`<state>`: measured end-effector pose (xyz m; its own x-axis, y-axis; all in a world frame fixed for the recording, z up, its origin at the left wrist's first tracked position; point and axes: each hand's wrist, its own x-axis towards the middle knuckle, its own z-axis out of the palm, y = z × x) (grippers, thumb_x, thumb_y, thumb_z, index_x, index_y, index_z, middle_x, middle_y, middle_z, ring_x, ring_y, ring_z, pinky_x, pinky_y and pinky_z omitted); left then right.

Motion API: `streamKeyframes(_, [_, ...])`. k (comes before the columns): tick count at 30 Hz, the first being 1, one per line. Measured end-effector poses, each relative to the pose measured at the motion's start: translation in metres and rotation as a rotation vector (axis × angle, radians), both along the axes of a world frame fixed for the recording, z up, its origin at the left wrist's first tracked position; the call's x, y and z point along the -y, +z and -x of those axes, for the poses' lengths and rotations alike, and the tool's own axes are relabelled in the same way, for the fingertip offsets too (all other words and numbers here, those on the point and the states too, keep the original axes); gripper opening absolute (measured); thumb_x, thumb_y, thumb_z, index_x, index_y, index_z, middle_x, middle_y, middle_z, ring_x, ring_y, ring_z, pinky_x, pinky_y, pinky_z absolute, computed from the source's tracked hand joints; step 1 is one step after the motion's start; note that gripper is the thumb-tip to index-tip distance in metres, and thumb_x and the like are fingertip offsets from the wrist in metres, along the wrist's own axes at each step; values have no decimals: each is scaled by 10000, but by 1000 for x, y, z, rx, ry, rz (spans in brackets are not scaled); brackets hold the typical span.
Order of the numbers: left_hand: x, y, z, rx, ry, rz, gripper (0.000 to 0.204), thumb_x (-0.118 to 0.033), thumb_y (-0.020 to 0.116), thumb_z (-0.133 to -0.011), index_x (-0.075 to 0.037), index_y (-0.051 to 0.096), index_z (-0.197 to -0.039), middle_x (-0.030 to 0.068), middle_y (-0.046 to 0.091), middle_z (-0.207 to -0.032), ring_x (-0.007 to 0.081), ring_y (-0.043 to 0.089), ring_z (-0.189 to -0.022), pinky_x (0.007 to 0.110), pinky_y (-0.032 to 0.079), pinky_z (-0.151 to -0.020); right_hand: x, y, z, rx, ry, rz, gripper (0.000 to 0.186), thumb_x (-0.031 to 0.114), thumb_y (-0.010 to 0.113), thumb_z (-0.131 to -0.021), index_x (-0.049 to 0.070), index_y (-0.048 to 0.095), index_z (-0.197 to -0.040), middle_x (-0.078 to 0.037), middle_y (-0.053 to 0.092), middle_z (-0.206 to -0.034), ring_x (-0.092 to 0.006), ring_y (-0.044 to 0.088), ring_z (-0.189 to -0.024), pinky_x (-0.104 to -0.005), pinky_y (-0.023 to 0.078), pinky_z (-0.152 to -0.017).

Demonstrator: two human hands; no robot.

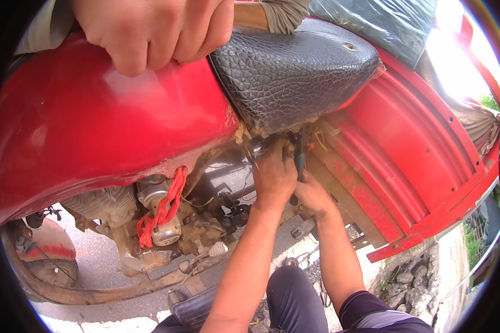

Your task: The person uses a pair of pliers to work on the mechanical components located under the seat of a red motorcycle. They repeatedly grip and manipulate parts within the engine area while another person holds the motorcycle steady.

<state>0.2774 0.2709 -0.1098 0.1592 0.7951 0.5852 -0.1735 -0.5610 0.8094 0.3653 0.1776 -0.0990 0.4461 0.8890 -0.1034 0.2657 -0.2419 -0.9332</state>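
My left hand [274, 176] reaches up under the black leather seat [294, 77], its fingers closed among wires and fittings, with what they grip too hidden to name. Just right of it, my right hand [311, 194] is closed on the handle of a dark tool with a green grip [299, 158], which points up under the seat. Beside them are the red tank [100, 122] on the left and a rusty red metal body panel [400, 161] on the right. A red cord [164, 211] hangs by the engine [105, 205].
Another person's hand [155, 30] rests over the tank, with a second forearm [253, 16] at the seat's back. A covered bundle [372, 22] lies behind the seat. Foot pegs [216, 248] and a curved frame bar [94, 288] run low. Rubble [408, 283] lies at the lower right.
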Motion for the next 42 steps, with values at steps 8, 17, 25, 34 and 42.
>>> streamKeyframes(8, [-2,-3,2,63,-67,20,193,-133,572,-971,-21,665,-1097,225,715,-1011,439,687,-945,488,533,-826,-1,1,10,135,-45,-121,400,260,626,-981,14,620,-1296,-44,659,-1080,-120,574,-963,-298,475,-835])
streamKeyframes(17, [-9,0,13,-16,-279,66,209,-201,557,-1014,-45,640,-1124,221,698,-1057,420,677,-972,463,525,-844,-6,-15,-10,476,-130,-230,316,127,588,-901,-37,608,-1171,-213,685,-951,-303,679,-923,-412,523,-851])
streamKeyframes(25, [-13,-10,17,79,-333,97,206,-187,652,-995,-16,664,-1110,148,692,-912,242,625,-817,359,498,-773,-10,-17,-7,583,-150,-229,327,129,603,-877,-21,597,-1167,-195,664,-930,-285,660,-852,-413,528,-805])
streamKeyframes(34, [-11,-18,0,273,-338,345,122,-65,645,-984,8,695,-1067,42,679,-889,119,590,-800,268,484,-747,-4,-12,-12,67,-97,-92,295,71,578,-882,15,614,-1170,-26,635,-982,-152,603,-915,-312,505,-816])
streamKeyframes(42, [-12,-12,-2,333,-397,430,117,-46,681,-943,19,727,-1028,6,679,-858,70,576,-763,235,475,-708,-3,-4,-2,192,-98,-133,347,64,573,-878,-3,591,-1218,-39,634,-999,-154,593,-959,-325,503,-866])
